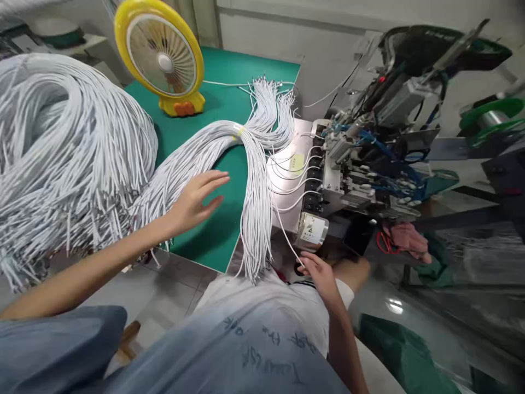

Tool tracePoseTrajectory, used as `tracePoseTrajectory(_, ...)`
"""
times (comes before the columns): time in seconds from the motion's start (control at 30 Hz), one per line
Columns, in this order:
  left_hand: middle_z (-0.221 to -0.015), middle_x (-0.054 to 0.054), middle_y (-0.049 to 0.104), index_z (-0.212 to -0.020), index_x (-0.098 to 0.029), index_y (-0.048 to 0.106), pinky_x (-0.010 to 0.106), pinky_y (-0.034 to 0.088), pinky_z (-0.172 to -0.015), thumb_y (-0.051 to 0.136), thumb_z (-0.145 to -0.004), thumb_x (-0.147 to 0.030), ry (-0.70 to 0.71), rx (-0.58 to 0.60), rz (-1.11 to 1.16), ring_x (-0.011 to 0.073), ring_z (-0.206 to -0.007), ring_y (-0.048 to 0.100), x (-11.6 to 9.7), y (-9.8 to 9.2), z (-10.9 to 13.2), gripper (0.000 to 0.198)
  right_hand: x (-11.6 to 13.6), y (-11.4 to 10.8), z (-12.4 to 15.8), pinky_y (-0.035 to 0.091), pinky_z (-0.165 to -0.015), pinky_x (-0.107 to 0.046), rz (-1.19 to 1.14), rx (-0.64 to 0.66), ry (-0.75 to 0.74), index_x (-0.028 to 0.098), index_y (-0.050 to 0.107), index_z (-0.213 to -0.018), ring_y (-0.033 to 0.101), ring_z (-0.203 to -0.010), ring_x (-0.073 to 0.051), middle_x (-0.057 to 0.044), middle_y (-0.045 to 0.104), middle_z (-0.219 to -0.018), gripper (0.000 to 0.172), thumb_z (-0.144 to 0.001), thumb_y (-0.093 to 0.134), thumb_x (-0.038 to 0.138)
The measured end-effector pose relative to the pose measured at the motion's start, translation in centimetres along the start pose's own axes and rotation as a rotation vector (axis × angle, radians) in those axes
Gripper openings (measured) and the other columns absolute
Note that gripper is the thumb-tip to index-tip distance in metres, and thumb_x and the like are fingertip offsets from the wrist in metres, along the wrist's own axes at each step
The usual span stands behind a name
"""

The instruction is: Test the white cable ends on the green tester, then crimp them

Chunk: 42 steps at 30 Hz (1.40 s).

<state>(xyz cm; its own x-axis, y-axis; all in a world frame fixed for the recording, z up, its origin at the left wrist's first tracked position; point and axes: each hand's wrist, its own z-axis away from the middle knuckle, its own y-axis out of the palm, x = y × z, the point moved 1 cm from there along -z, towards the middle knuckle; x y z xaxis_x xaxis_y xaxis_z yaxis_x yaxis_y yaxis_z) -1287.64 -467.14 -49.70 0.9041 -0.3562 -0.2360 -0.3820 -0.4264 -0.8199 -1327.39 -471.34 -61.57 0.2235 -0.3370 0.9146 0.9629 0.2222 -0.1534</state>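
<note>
My left hand (197, 201) is over the green table, beside the long bundle of white cables (184, 158), fingers stretched and apart, holding nothing. Lower right, my right hand (318, 273) pinches the end of one white cable (287, 235), which runs up toward the machine. Another part of the bundle (257, 213) hangs over the table's front edge toward my lap, with a yellow tie at its bend. Several single white cables curve into the black slots along the edge of the machine (334, 175).
A yellow fan (180, 106) stands on the green table (221, 241). At the left lies a large heap of white cables (102, 131). A labelled tin (312, 231) sits below the machine's metal plate (287, 210). A green spool (492, 117) is at the far right.
</note>
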Motion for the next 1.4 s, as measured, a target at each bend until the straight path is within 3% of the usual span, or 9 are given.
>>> tracePoseTrajectory(0.17, -0.148, 0.018, 0.047, -0.142, -0.008, 0.047, 0.052, 0.036, -0.111, 0.035, -0.096, -0.014, -0.275, 0.311, -0.459, 0.0322, -0.138, 0.043, 3.4, 1.3, 6.6, 0.048, 1.1, 1.8, 0.7, 0.044, -0.052, -0.025, -0.029, 0.055, -0.076, 0.011, 0.068, -0.095, 0.059, -0.063, -0.015, -0.004, 0.065, -0.066, 0.055, -0.06, 0.071, 0.053)
tracePoseTrajectory(0.3, -0.159, 0.012, 0.031, -0.145, -0.01, 0.045, 0.048, 0.029, -0.115, 0.033, -0.085, 0.003, -0.239, 0.482, -0.577, 0.0287, -0.146, 0.032, 3.4, -0.2, 7.8, 0.063, 0.7, 0.7, -0.1, 0.044, -0.05, -0.024, -0.004, -0.006, -0.067, 0.012, 0.068, -0.096, 0.063, -0.069, -0.019, -0.006, 0.067, -0.072, 0.056, -0.057, 0.074, 0.051)
tracePoseTrajectory(0.53, -0.154, 0.015, 0.038, -0.137, -0.009, 0.053, 0.053, 0.026, -0.116, 0.037, -0.084, 0.007, -0.213, 0.458, -0.585, 0.0307, -0.146, 0.032, 3.6, -2.4, 7.9, 0.058, 0.8, -1.1, 0.7, 0.052, -0.059, -0.028, -0.026, -0.018, -0.29, 0.015, 0.065, -0.08, 0.063, -0.067, -0.019, -0.006, 0.067, -0.071, 0.038, -0.064, 0.076, 0.048)
tracePoseTrajectory(0.73, -0.115, 0.015, 0.07, -0.107, -0.015, 0.067, 0.044, 0.05, -0.097, 0.054, -0.092, -0.011, 0.242, -0.109, -0.064, 0.0243, -0.116, 0.062, -4.8, 3.3, -2.2, 0.02, 3.3, -2.1, 2.4, 0.049, -0.056, -0.027, -0.303, -0.206, -0.354, 0.016, 0.068, -0.081, 0.057, -0.057, -0.014, -0.001, 0.063, -0.064, 0.029, -0.067, 0.08, 0.038)
tracePoseTrajectory(0.83, -0.117, 0.017, 0.069, -0.122, -0.014, 0.062, 0.036, 0.054, -0.093, 0.056, -0.093, -0.015, 0.411, -0.066, 0.473, 0.0218, -0.112, 0.065, -12.4, 8.4, -9.2, 0.029, 5.5, -2.0, 1.9, 0.047, -0.056, -0.026, -0.608, -0.209, -0.427, 0.018, 0.068, -0.079, 0.056, -0.056, -0.012, 0.001, 0.062, -0.061, 0.028, -0.067, 0.08, 0.041)
tracePoseTrajectory(0.97, -0.083, 0.009, 0.073, -0.103, -0.013, 0.072, 0.02, 0.052, -0.061, 0.062, -0.092, -0.027, 0.399, 0.14, 0.869, 0.0127, -0.069, 0.067, -18.8, 13.3, -14.3, 0.021, 7.6, -2.7, 1.1, 0.046, -0.058, -0.025, -0.53, -0.304, -0.575, 0.019, 0.071, -0.083, 0.055, -0.059, -0.011, 0.0, 0.063, -0.069, 0.022, -0.084, 0.068, 0.041)
tracePoseTrajectory(1.1, -0.069, 0.007, 0.07, -0.09, -0.011, 0.076, 0.019, 0.043, -0.053, 0.065, -0.089, -0.034, 0.319, 0.358, 1.027, 0.0095, -0.056, 0.056, -19.1, 14.6, -15.7, 0.026, 8.7, -2.7, 1.4, 0.044, -0.062, -0.026, -0.266, -0.386, -0.731, 0.019, 0.07, -0.071, 0.055, -0.066, -0.012, -0.002, 0.059, -0.071, 0.028, -0.091, 0.061, 0.037)
tracePoseTrajectory(1.23, -0.059, 0.002, 0.061, -0.091, -0.008, 0.076, 0.018, 0.035, -0.047, 0.073, -0.081, -0.04, 0.012, 0.604, 1.205, 0.0073, -0.051, 0.045, -17.7, 14.6, -15.8, 0.034, 9.0, -2.0, 0.4, 0.046, -0.066, -0.027, -0.251, -0.456, -0.677, 0.02, 0.068, -0.066, 0.057, -0.071, -0.014, -0.002, 0.06, -0.073, 0.028, -0.088, 0.064, 0.037)
tracePoseTrajectory(1.4, -0.063, 0.002, 0.058, -0.076, -0.007, 0.072, 0.02, 0.034, -0.051, 0.069, -0.081, -0.051, -0.081, 0.632, 1.279, 0.0078, -0.055, 0.043, -16.7, 15.4, -15.5, 0.044, 9.7, -1.9, -1.4, 0.047, -0.065, -0.026, -0.292, -0.405, -0.636, 0.021, 0.071, -0.073, 0.057, -0.068, -0.012, -0.001, 0.064, -0.076, 0.014, -0.081, 0.07, 0.031)
